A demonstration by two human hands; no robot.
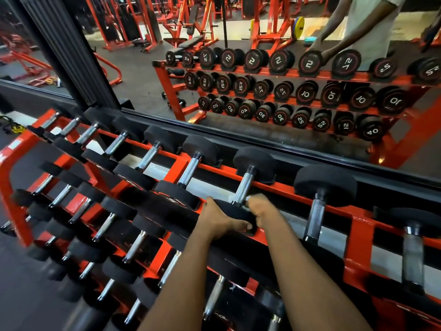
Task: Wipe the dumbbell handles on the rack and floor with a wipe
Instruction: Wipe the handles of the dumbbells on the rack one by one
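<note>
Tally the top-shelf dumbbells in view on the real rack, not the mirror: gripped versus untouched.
dumbbell gripped by left hand and right hand: 1
untouched dumbbells: 8
Total: 9

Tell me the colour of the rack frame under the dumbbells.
The rack frame is orange-red, clearest in the head view.

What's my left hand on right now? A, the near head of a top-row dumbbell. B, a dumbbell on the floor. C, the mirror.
A: the left hand grips the near black head of the top-row dumbbell whose handle the right hand grips.
</note>
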